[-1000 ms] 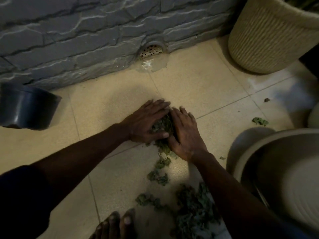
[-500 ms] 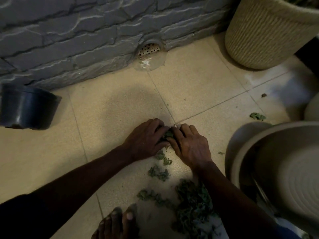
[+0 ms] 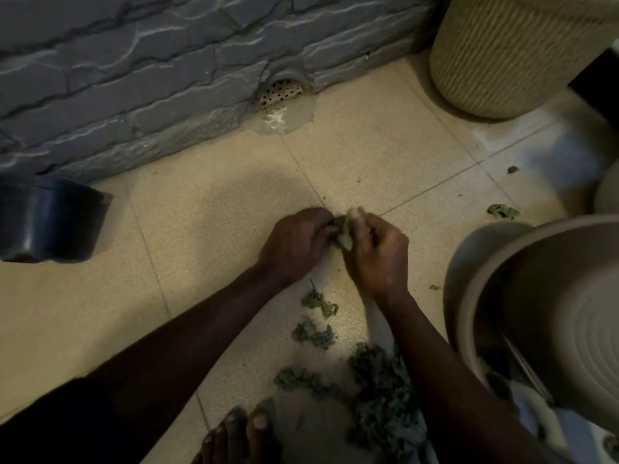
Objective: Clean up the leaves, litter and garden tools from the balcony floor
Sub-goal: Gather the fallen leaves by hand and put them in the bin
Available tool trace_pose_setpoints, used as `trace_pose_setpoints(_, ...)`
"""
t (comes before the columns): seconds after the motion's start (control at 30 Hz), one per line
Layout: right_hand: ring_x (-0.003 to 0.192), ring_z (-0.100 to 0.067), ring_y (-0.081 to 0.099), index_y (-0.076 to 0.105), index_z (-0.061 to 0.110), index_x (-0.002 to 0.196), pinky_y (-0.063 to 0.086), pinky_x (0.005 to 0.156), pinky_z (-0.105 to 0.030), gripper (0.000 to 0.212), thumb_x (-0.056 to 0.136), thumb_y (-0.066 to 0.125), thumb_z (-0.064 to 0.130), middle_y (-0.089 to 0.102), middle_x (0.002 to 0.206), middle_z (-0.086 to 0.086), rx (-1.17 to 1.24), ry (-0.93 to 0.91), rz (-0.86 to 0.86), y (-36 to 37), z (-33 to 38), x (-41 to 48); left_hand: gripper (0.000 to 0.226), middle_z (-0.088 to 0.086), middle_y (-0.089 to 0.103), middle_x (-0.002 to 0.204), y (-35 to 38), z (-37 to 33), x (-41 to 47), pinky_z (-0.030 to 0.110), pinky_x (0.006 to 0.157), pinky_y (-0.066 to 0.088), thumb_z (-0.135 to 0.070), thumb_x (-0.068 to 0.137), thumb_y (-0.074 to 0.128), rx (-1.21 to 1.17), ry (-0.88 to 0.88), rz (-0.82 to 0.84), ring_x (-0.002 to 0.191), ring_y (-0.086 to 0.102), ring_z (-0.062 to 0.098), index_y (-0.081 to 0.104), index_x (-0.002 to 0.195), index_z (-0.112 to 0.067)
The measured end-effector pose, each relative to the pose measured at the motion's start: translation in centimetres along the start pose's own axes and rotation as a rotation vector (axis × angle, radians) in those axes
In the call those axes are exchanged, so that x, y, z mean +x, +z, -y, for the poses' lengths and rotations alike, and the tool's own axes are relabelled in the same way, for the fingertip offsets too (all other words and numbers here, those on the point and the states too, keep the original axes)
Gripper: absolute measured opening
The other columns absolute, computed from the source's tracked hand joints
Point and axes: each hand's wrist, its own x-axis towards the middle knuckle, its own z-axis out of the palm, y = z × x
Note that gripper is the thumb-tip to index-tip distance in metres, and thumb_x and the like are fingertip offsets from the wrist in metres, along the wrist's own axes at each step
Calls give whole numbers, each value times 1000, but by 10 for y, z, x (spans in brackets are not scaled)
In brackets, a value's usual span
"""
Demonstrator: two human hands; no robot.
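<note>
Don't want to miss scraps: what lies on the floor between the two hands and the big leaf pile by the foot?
In the head view, two small leaf clumps lie on the tile between left hand, right hand and leaf pile.

Place: a home balcony floor.
Signs: beige floor tiles [image 3: 217, 182], stone-look wall [image 3: 134, 61], floor drain [image 3: 280, 92], woven planter [image 3: 516, 55].

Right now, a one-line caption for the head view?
Left hand and right hand grip a clump of leaves over the tiled floor.
</note>
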Motion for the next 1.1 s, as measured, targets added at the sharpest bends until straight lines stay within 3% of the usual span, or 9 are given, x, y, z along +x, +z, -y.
trace_pose_setpoints(0.1, 63, -21, 58, 65, 10, 86, 49, 59, -32, 36, 107, 51, 36, 61, 72, -12, 760, 438, -179, -24, 53, -6, 10, -10, 65, 82, -31, -38, 9, 24, 65, 49, -22, 105, 59, -315, -99, 76, 73, 60, 2, 67, 99, -19)
trace_pose_setpoints(0.17, 46, -13, 53, 60, 16, 80, 43, 43, -20, 34, 106, 51, 37, 58, 59, -3, 1150, 701, -220, -52, 91, -11, 12, -15, 65, 81, -62, -79, 13, 22, 68, 47, -19, 105, 59, -487, -125, 165, 75, 60, 0, 67, 96, -19)
trace_pose_setpoints(0.27, 35, -6, 39, 57, 20, 59, 27, 32, -15, 51, 106, 46, 34, 45, 48, 7, 1534, 791, -277, -101, 155, -17, 16, -15, 64, 77, -116, -156, 16, 15, 68, 45, -12, 105, 58, -606, -94, 201, 73, 59, -2, 66, 95, -21)
trace_pose_setpoints(0.4, 38, -9, 39, 54, 20, 50, 30, 41, -17, 56, 104, 44, 30, 43, 46, 6, 1582, 822, -403, -167, 274, -18, 9, -4, 71, 79, -213, -268, 26, 19, 67, 52, -11, 102, 63, -701, -118, 163, 73, 66, 3, 68, 97, -5)
trace_pose_setpoints(0.6, 65, -19, 66, 71, 10, 65, 58, 69, -26, 47, 95, 49, 38, 65, 68, -6, 1715, 772, -452, -295, 507, -34, 18, -3, 55, 63, -396, -463, 53, 23, 61, 45, -22, 94, 65, -763, -175, 189, 63, 57, 3, 64, 77, -23)
trace_pose_setpoints(0.73, 75, -22, 65, 66, 9, 88, 56, 72, -30, 27, 87, 51, 33, 65, 81, -8, 1741, 608, -518, -384, 648, -51, 14, 7, 64, 71, -493, -587, 64, 50, 67, 53, -26, 88, 59, -839, -243, 98, 70, 61, 30, 65, 83, -14)
trace_pose_setpoints(0.8, 78, -22, 68, 68, 7, 96, 59, 69, -27, 41, 99, 39, 36, 70, 87, -9, 1765, 533, -553, -423, 698, -64, 26, 21, 69, 88, -531, -639, 61, 59, 82, 55, -25, 86, 57, -927, -290, 55, 87, 66, 41, 69, 94, -3)
trace_pose_setpoints(0.93, 87, -25, 66, 68, 4, 111, 56, 78, -34, 54, 99, 34, 44, 68, 99, -11, 1705, 454, -602, -473, 774, -89, 31, 6, 78, 98, -585, -726, 46, 37, 85, 57, -19, 80, 54, -1334, -473, 82, 96, 72, 24, 82, 92, -15)
trace_pose_setpoints(1.1, 74, -27, 70, 71, 7, 91, 59, 73, -34, 43, 101, 36, 31, 74, 85, -11, 1615, 283, -810, -522, 838, -114, 48, 18, 71, 126, -620, -791, 41, 43, 99, 55, -43, 98, 59, -1627, -604, 199, 119, 66, 35, 69, 125, -5)
